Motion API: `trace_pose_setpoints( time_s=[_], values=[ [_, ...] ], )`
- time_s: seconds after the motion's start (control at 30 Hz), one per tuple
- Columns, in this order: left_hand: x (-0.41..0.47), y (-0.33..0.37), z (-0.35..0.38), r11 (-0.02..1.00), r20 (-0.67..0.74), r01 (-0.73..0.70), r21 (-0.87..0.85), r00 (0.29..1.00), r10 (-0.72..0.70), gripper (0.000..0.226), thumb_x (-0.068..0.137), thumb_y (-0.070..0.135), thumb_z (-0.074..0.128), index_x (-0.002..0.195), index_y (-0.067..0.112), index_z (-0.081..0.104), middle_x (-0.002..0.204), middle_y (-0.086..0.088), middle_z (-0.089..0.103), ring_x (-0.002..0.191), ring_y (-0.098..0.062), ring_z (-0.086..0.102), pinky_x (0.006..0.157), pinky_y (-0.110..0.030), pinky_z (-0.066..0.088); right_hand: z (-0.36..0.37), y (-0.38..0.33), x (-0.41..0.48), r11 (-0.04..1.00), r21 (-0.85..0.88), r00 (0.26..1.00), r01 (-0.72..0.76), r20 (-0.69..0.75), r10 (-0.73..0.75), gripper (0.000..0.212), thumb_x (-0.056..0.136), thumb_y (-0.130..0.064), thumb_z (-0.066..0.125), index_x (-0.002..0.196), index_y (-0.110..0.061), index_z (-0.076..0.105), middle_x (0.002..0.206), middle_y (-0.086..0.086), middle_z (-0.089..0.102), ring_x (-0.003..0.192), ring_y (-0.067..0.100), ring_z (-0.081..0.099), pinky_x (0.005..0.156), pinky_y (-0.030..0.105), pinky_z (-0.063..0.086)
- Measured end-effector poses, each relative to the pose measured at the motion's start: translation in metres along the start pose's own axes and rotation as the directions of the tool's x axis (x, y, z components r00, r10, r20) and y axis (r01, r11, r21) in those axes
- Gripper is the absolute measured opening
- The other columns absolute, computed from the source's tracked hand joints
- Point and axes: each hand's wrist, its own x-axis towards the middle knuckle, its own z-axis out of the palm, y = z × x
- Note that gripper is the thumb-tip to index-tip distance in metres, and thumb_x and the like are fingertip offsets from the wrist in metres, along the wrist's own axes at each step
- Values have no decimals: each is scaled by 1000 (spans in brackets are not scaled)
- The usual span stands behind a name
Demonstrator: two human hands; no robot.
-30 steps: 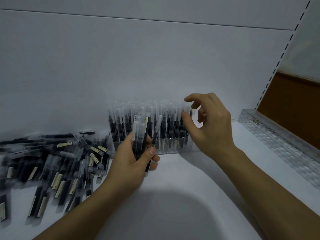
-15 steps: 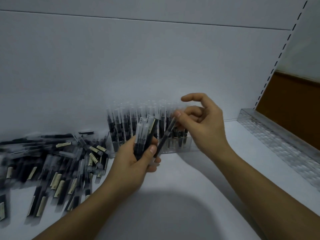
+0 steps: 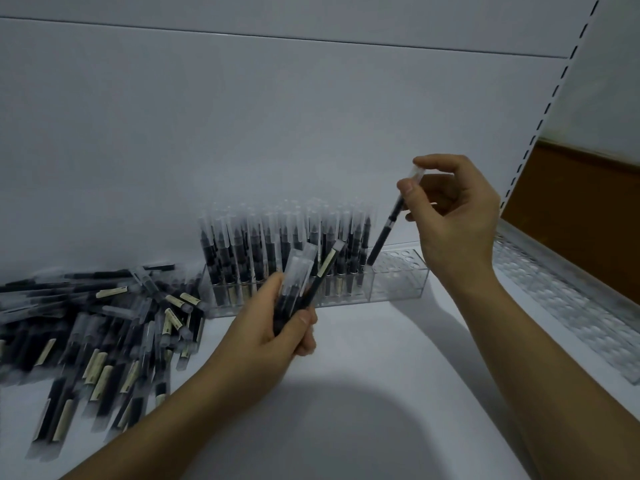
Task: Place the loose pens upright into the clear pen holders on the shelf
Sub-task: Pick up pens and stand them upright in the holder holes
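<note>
Holder [image 3: 398, 289] R end free; upright pens [image 3: 270, 244] crowd left.

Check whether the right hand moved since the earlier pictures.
Yes. The right hand, pinching a black clear-capped pen, went up and right, from the clear pen holder's filled rows to its empty end.

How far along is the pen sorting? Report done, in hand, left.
Done: the clear pen holder is mostly filled with upright pens. In hand: the right hand pinches one pen tilted above the empty holes at its right end; the left hand grips a small bundle of pens. Left: that bundle and a large loose pile of pens on the shelf.
</note>
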Motion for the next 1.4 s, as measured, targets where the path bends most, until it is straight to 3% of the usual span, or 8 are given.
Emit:
trace_pose_setpoints(
  time_s=[0.17, 0.33, 0.77, 0.87, 0.97, 1.17, 1.3, 1.4],
  values=[
    [0, 3, -1, 1000, -33, 24, 20, 999, -23, 21, 99, 13, 57, 114, 27, 59, 85, -10, 72, 86, -23, 73, 81, -38, 61, 4, -2, -6, 998, -47, 996, 38, 77, -34, 20, 96, -17, 73, 115, -18, 68, 91, -5, 72, 82, 15, 72, 73, 36, 62],
    [2, 1, 0, 999, -97, 41, -33, 994, -44, 17, 99, 3, 55, 110, 15, 58, 95, -8, 74, 85, -27, 74, 74, -41, 61, 8, -1, -10, 979, -160, 977, 123, 191, -91, 21, 93, -17, 76, 114, -18, 71, 100, -5, 72, 83, 10, 71, 72, 27, 61],
    [2, 7, 1, 998, -133, 51, -41, 990, -56, 11, 98, 3, 56, 106, 12, 55, 99, -6, 75, 78, -32, 73, 68, -48, 62, 10, 1, -12, 964, -209, 959, 165, 262, -108, 14, 88, -10, 76, 100, -15, 71, 92, -8, 69, 84, 9, 66, 66, 27, 58],
    [2, 8, 1, 997, -146, 51, -51, 988, -58, 11, 98, 5, 56, 106, 12, 55, 100, -6, 74, 76, -31, 74, 67, -47, 62, 9, -4, -12, 924, -264, 952, 276, 211, -223, 18, 87, -8, 74, 104, -14, 69, 92, -4, 64, 80, 9, 60, 65, 19, 50],
    [2, 9, 1, 997, -160, 58, -57, 985, -66, 11, 99, 5, 56, 105, 14, 55, 99, -5, 74, 75, -31, 74, 66, -48, 61, 10, -14, -17, 873, -243, 891, 423, 289, -351, 18, 85, -2, 68, 101, -10, 71, 77, -4, 59, 68, 4, 51, 64, 13, 41],
    [2, 11, 2, 997, -179, 23, -72, 983, -36, 15, 99, 8, 56, 109, 19, 57, 99, -6, 75, 75, -33, 75, 66, -51, 62, 27, -13, -33, 759, -222, 676, 613, 645, -357, 33, 76, -2, 78, 105, -17, 78, 85, -2, 54, 68, 14, 49, 51, 32, 48],
    [1, 14, 5, 993, -208, -41, -107, 978, 18, 22, 93, 23, 55, 111, 11, 57, 98, -8, 76, 75, -32, 75, 64, -47, 63, 22, -9, -28, 772, -234, 723, 591, 579, -377, 22, 81, -12, 85, 102, -15, 80, 89, 1, 59, 71, 17, 56, 57, 31, 50],
    [2, 15, 4, 989, -245, -49, -139, 969, 14, 26, 91, 26, 55, 107, 6, 56, 85, -12, 72, 66, -32, 72, 60, -43, 62, 12, -6, -16, 821, -258, 830, 509, 401, -389, 19, 83, -10, 84, 101, -13, 80, 90, 2, 61, 70, 11, 54, 66, 14, 43]
  ],
)
